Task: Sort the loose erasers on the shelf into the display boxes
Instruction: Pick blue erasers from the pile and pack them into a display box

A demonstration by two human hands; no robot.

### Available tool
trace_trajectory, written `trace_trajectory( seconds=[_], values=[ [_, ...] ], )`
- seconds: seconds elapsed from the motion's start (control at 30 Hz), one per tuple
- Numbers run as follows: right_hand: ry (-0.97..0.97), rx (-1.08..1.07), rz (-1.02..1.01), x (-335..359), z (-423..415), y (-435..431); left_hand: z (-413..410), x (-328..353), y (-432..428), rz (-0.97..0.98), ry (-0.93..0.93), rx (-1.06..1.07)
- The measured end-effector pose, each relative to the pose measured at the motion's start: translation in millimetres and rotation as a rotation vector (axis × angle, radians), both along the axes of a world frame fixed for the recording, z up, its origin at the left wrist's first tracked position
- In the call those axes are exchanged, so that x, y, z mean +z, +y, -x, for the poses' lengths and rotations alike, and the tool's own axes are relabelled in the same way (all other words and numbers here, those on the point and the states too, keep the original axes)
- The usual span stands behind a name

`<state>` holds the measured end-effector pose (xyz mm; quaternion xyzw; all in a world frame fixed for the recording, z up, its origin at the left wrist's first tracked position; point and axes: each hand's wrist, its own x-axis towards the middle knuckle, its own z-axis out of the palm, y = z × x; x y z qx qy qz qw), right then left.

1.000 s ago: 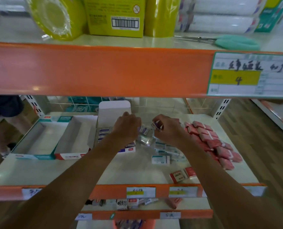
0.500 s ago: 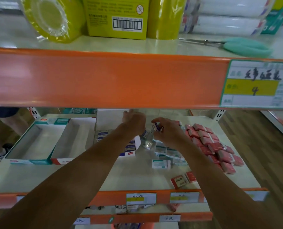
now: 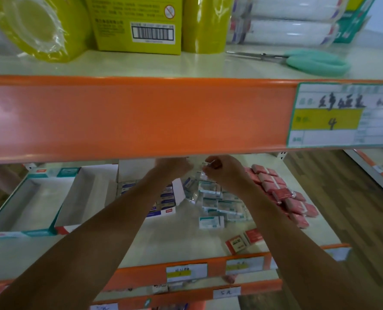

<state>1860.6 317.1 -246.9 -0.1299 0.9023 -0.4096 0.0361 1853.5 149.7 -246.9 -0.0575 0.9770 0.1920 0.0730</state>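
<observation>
**Eraser still in hand, boxes no fuller**

The view has tipped upward over the last second, so the upper shelf point(image 3: 141, 117) now fills the top half of the frame and its orange lip cuts across the knuckles of both hands.

Below it, the lower shelf point(image 3: 163, 245) looks as it did. The teal-edged box point(image 3: 11, 206) and the red-edged box point(image 3: 85, 198) stand empty on the left. The blue-printed box point(image 3: 167, 211) beside them is partly stocked.

The loose stock has not moved. The white-and-teal erasers point(image 3: 211, 221) are heaped just right of that box, the red wrapped erasers point(image 3: 282, 194) lie in rows further right, and two red-and-white erasers point(image 3: 242, 241) sit near the front edge.

Both hands have stayed close together above the gap between the blue-printed box and the heap. The right hand point(image 3: 224, 173) keeps a small eraser point(image 3: 213, 163) pinched at its fingertips. The left hand point(image 3: 174, 167) reaches toward it, but the lip hides its fingers, so its grip cannot be told.

Nothing has dropped into a box in this second. The sorting seems paused on this one piece, and nearly all the loose stock is still to be placed.
</observation>
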Motion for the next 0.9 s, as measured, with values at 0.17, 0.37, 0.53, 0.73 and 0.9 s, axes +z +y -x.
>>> trace_trajectory(
  seconds=[0.17,0.37,0.53,0.73,0.9],
  values=[
    [-0.032,0.019,0.163,10.3,-6.7,-4.1,-3.2,-0.6,-21.7,-0.359,-0.041,0.127],
    [-0.151,0.081,0.271,11.8,-12.7,-17.8,-43.5,13.1,-48.5,-0.38,0.126,0.093],
    [-0.099,0.133,0.126,11.8,-16.7,-30.3,-66.9,12.7,-66.5,-0.299,0.152,0.147],
    [0.003,0.253,-0.089,10.3,-23.7,-49.3,-88.3,8.7,-76.9,-0.54,0.137,0.187],
    [0.049,0.304,-0.202,10.8,-29.2,-59.2,-95.2,6.9,-78.3,-0.412,0.093,0.179]
  ],
)
